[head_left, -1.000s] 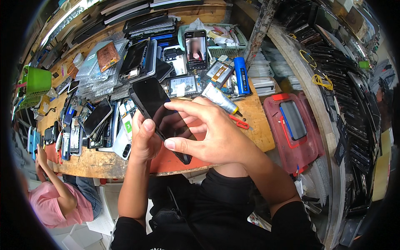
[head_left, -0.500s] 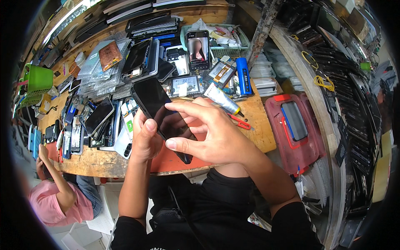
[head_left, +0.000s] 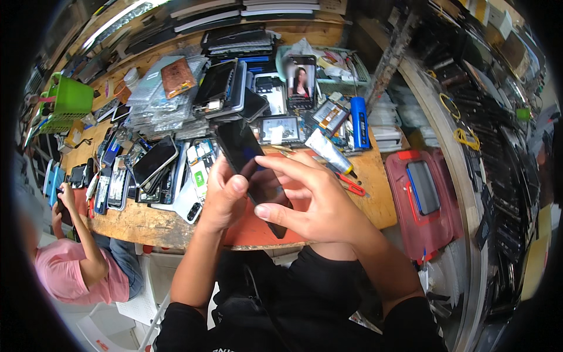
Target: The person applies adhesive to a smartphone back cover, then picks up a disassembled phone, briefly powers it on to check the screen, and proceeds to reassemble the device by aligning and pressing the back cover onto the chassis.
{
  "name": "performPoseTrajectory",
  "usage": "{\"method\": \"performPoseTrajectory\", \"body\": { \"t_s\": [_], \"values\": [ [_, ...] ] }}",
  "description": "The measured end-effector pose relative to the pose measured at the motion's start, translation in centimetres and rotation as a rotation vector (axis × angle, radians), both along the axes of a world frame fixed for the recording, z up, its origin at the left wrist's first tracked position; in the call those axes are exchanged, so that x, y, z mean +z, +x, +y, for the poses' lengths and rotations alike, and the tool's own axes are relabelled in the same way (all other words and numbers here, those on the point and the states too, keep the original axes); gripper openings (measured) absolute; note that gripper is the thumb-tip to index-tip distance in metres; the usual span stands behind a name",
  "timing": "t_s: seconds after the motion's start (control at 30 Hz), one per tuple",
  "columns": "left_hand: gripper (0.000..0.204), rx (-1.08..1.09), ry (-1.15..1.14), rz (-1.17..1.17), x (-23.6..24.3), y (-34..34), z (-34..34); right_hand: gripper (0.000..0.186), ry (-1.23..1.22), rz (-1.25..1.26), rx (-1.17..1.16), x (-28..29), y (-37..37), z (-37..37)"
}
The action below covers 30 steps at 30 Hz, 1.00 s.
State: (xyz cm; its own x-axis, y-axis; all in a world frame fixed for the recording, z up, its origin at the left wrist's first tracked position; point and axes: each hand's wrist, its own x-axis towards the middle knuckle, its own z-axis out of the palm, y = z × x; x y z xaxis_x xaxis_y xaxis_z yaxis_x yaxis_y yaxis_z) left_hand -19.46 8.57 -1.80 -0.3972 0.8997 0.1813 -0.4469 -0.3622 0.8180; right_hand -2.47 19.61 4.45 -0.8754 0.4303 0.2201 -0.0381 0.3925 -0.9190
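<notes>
A black smartphone (head_left: 237, 139) lies tilted in my left hand (head_left: 224, 199), above the front edge of the workbench. The left thumb presses along its near side, and its dark glossy screen faces up. Over the lower half of the screen is my right hand (head_left: 325, 205), fingers spread and gripping nothing. Its index fingertip meets or nearly meets the glass; the thumb is by the lower part of the phone. An orange-red mat (head_left: 249, 234) shows beneath. Left of my left hand are a white phone back (head_left: 186, 202) and an opened phone (head_left: 200, 154) with inner parts exposed.
A lit phone (head_left: 301, 88) stands at the back. Nearby are a blue cylinder (head_left: 359, 123), a glue tube (head_left: 328, 149), a red cutter (head_left: 352, 185) and stacked phone parts (head_left: 226, 85). A red plastic case (head_left: 410, 226) sits right. Another person (head_left: 76, 264) in pink works at left.
The whole view has shifted, so the bench appears further right and lower. Both hands and the phone keep nearly the same pose relative to each other.
</notes>
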Motion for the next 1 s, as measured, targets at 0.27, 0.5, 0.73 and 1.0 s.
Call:
{"method": "performPoseTrajectory", "body": {
  "t_s": [0.27, 0.5, 0.73, 1.0],
  "values": [
    [0.084, -0.024, 0.024, 0.042, 1.0, 0.4, -0.4, 0.066, -0.034, -0.029, 0.058, 0.8, 0.4, -0.2],
    [0.087, -0.047, 0.031, 0.037, 0.6, 0.0, -0.6, 0.069, -0.002, -0.049, 0.074, 1.1, 0.3, -0.5],
    [0.091, -0.023, 0.008, 0.017, 0.1, 0.2, -0.9, 0.067, 0.025, -0.04, 0.089, 1.0, 0.1, -0.6],
    [0.11, 0.055, -0.001, 0.03, 0.1, 0.5, -1.3, 0.067, 0.05, -0.06, 0.09, 0.9, 0.0, -1.0]
  ]
}}
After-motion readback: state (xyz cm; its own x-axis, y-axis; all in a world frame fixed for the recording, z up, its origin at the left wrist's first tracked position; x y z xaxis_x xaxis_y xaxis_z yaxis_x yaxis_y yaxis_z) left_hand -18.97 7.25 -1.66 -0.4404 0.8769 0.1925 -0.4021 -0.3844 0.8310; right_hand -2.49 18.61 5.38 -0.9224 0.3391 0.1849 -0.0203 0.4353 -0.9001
